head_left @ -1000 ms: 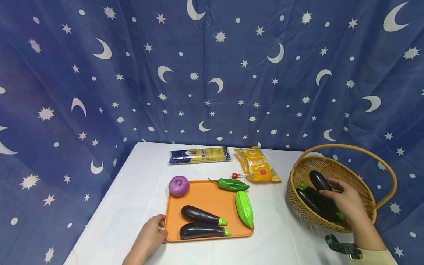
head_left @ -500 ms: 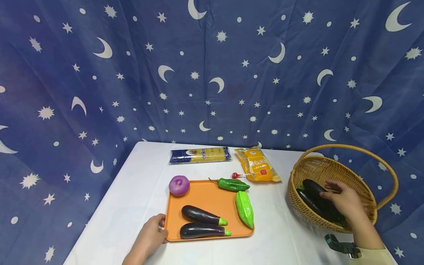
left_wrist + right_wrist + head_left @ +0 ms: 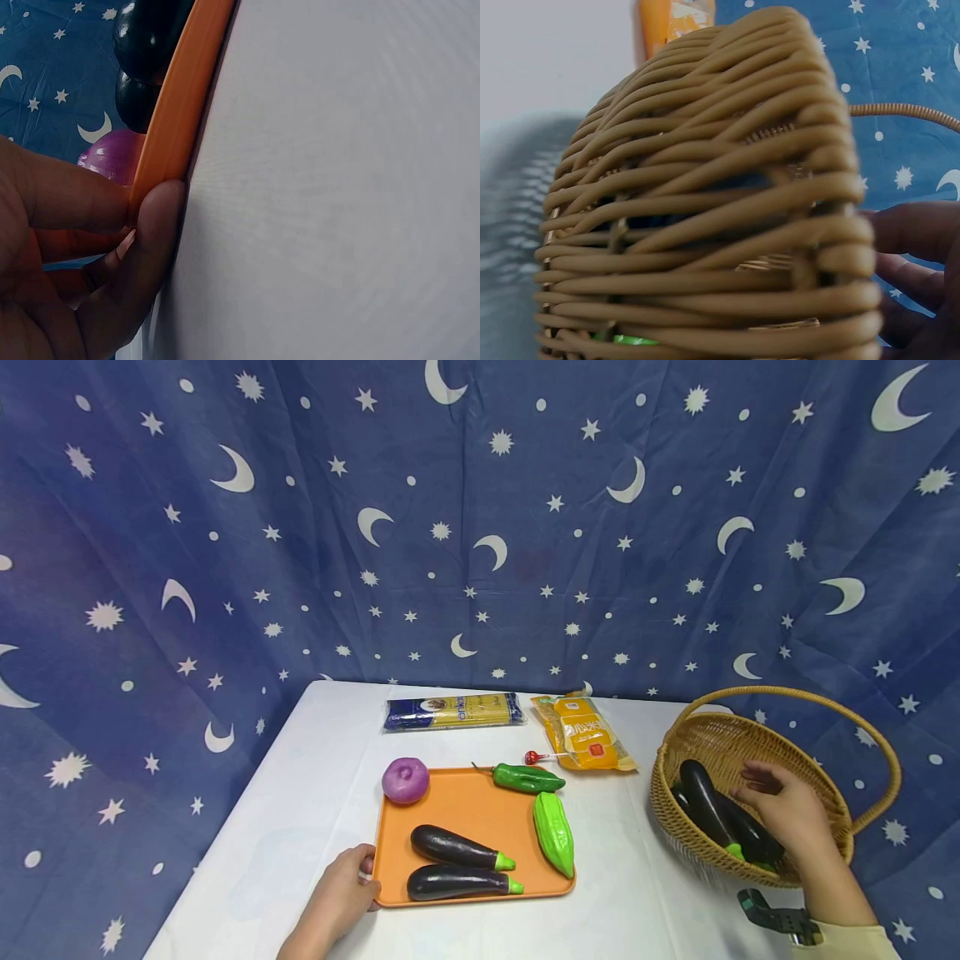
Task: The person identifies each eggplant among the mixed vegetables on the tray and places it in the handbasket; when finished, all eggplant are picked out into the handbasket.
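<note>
My left hand (image 3: 339,895) pinches the left edge of an orange tray (image 3: 476,797); in the left wrist view the thumb and fingers meet on its rim (image 3: 166,154). Two eggplants (image 3: 453,847) lie side by side on the tray. A purple onion (image 3: 406,781), a green pepper (image 3: 527,778) and a light green ridged vegetable (image 3: 553,835) lie along its edges. Over the wicker basket (image 3: 780,752), my right hand (image 3: 791,810) has loose fingers and holds nothing. Beside it, inside the basket, an eggplant (image 3: 703,797) lies across other eggplants. In the right wrist view, basket weave hides them.
Behind the tray lie a pack of spaghetti (image 3: 457,712), an orange food bag (image 3: 583,732) and a red lollipop (image 3: 534,757). The basket's tall handle (image 3: 832,708) arches over its opening. A starry blue curtain (image 3: 480,527) hangs behind the white table (image 3: 622,877).
My right hand has lowered an eggplant into the basket and let it go; that eggplant now lies on the others. My left hand and the tray have stayed in place.
</note>
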`<move>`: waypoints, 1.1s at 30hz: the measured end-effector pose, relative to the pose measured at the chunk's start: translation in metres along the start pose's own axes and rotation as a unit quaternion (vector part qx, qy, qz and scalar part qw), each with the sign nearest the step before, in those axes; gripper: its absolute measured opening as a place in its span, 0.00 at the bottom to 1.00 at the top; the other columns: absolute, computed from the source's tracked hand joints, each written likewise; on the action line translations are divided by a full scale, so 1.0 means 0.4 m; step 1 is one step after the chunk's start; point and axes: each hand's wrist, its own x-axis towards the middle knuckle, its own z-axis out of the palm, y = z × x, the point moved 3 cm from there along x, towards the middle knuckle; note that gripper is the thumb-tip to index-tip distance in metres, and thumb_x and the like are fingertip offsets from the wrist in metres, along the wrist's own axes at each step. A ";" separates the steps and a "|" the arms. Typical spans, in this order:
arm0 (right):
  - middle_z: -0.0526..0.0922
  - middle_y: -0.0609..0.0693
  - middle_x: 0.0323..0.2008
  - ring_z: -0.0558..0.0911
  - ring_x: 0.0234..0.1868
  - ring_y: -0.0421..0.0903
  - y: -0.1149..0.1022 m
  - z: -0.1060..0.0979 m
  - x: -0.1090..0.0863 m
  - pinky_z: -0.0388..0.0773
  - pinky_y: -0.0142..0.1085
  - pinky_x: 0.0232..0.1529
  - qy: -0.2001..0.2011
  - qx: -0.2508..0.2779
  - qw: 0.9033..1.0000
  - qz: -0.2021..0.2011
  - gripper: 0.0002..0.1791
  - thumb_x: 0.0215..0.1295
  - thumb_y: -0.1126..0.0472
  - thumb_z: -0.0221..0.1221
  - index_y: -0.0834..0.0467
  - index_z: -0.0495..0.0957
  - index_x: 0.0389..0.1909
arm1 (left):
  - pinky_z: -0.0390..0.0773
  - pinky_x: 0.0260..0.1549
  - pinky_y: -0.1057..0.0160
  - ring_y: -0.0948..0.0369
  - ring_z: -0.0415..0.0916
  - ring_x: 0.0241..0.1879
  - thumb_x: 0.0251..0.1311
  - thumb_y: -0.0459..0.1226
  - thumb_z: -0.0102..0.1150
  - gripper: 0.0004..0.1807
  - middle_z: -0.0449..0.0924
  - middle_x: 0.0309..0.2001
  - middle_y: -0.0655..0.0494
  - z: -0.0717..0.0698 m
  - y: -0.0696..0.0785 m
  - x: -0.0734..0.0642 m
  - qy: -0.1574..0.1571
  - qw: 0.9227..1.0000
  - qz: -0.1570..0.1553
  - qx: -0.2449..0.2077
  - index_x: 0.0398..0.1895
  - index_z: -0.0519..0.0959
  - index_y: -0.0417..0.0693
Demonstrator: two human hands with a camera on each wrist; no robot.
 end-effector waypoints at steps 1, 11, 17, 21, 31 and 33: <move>0.73 0.74 0.58 0.75 0.56 0.70 -0.002 -0.001 0.000 0.80 0.54 0.44 0.001 0.002 1.000 -0.002 0.33 0.68 0.57 0.63 0.73 0.66 0.66 | 0.83 0.21 0.68 0.61 0.76 0.30 0.55 0.23 0.63 0.29 0.70 0.39 0.47 0.000 0.000 0.000 -0.001 1.000 -0.001 0.000 0.62 0.69 0.24; 0.73 0.71 0.61 0.74 0.59 0.69 -0.023 -0.006 -0.003 0.78 0.44 0.42 0.000 0.022 1.000 -0.005 0.36 0.69 0.51 0.62 0.71 0.66 0.68 | 0.83 0.21 0.68 0.61 0.76 0.30 0.54 0.22 0.63 0.30 0.70 0.39 0.48 -0.001 0.003 0.000 0.000 1.000 0.008 -0.003 0.62 0.69 0.24; 0.73 0.70 0.62 0.74 0.59 0.67 -0.032 -0.007 -0.005 0.73 0.29 0.37 -0.003 0.028 1.000 -0.002 0.36 0.69 0.51 0.62 0.70 0.65 0.69 | 0.83 0.21 0.68 0.61 0.76 0.30 0.55 0.22 0.63 0.30 0.70 0.39 0.47 -0.001 0.002 0.000 -0.002 1.000 0.009 -0.006 0.62 0.69 0.23; 0.72 0.69 0.63 0.74 0.58 0.63 -0.040 -0.009 -0.002 0.72 0.29 0.38 -0.004 0.034 0.999 -0.003 0.38 0.70 0.48 0.62 0.69 0.64 0.70 | 0.83 0.21 0.68 0.61 0.76 0.29 0.54 0.22 0.63 0.30 0.70 0.39 0.48 -0.002 0.001 0.001 -0.004 1.000 0.011 -0.006 0.62 0.68 0.23; 0.73 0.67 0.63 0.74 0.49 0.40 -0.062 -0.015 -0.001 0.72 0.25 0.36 -0.002 0.043 0.999 -0.002 0.39 0.68 0.47 0.63 0.67 0.64 0.71 | 0.83 0.21 0.67 0.61 0.76 0.29 0.55 0.22 0.63 0.30 0.70 0.39 0.48 -0.004 0.000 0.002 -0.006 1.000 0.007 -0.006 0.62 0.68 0.23; 0.73 0.67 0.63 0.74 0.50 0.42 -0.068 -0.016 -0.001 0.72 0.23 0.35 -0.001 0.045 0.999 -0.004 0.39 0.68 0.47 0.64 0.67 0.65 0.71 | 0.83 0.21 0.67 0.61 0.76 0.29 0.55 0.22 0.63 0.29 0.70 0.39 0.48 -0.003 0.000 0.002 -0.006 1.000 0.008 -0.006 0.62 0.69 0.23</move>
